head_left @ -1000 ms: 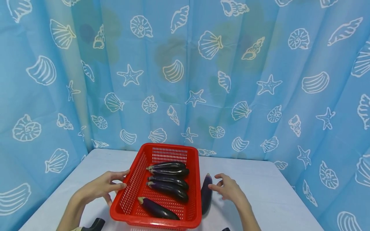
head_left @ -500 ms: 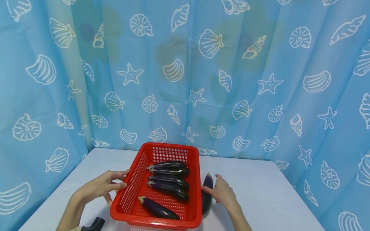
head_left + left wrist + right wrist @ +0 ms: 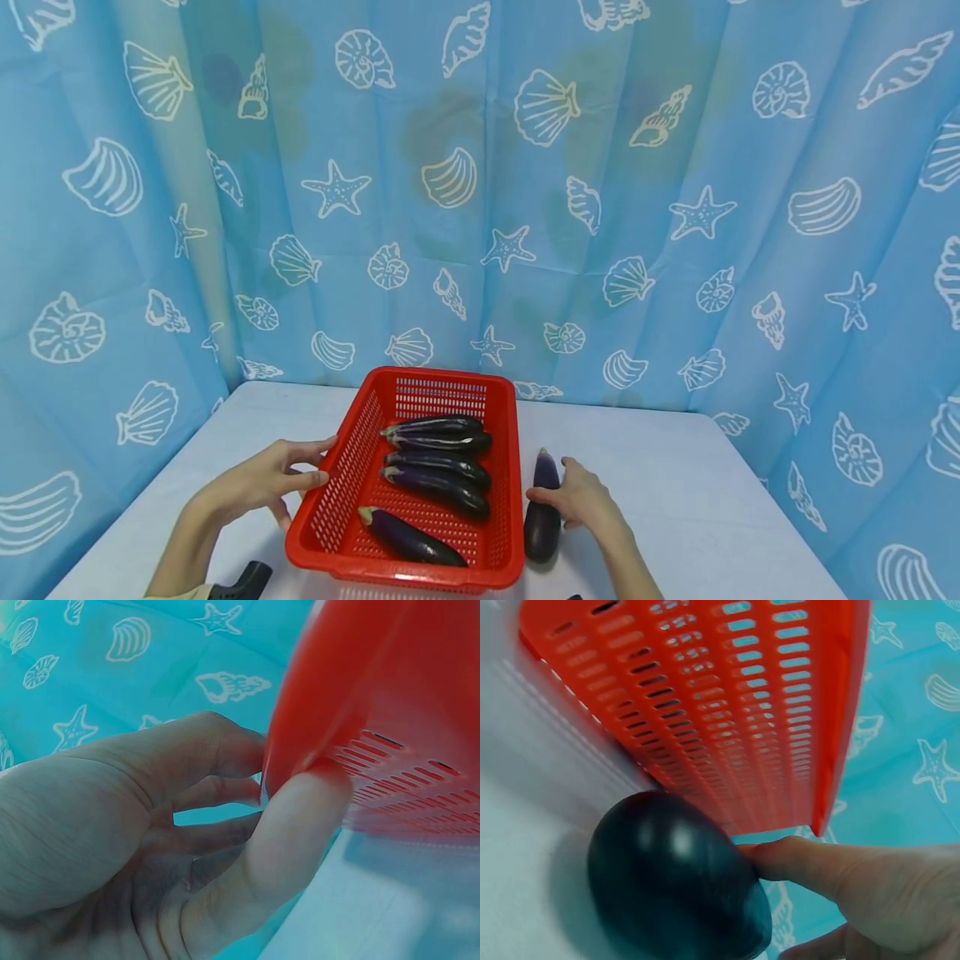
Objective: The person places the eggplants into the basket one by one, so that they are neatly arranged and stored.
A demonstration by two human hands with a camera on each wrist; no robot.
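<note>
A red slotted plastic basket point(image 3: 405, 575) sits in the middle of the table with several dark purple eggplants point(image 3: 437, 492) lying in it. One of these lies slanted near the front, apart from the others. My left hand point(image 3: 258, 483) holds the basket's left rim, its thumb and fingers at the edge in the left wrist view. Outside the right wall, a loose eggplant point(image 3: 542, 532) lies with its stem end pointing away. My right hand point(image 3: 581, 497) grips it across the middle, the thumb on the basket side. In the right wrist view the eggplant's rounded end point(image 3: 675, 877) hides part of the fingers.
A white cloth point(image 3: 660, 500) covers the table, reaching past the basket on both sides. Behind and around hangs a blue curtain point(image 3: 480, 208) printed with white shells and starfish. A black wrist mount point(image 3: 250, 581) shows at the left forearm.
My right hand has come down onto the loose eggplant and closed around it, and the eggplant has shifted slightly right. The left hand and the basket stay in place.
</note>
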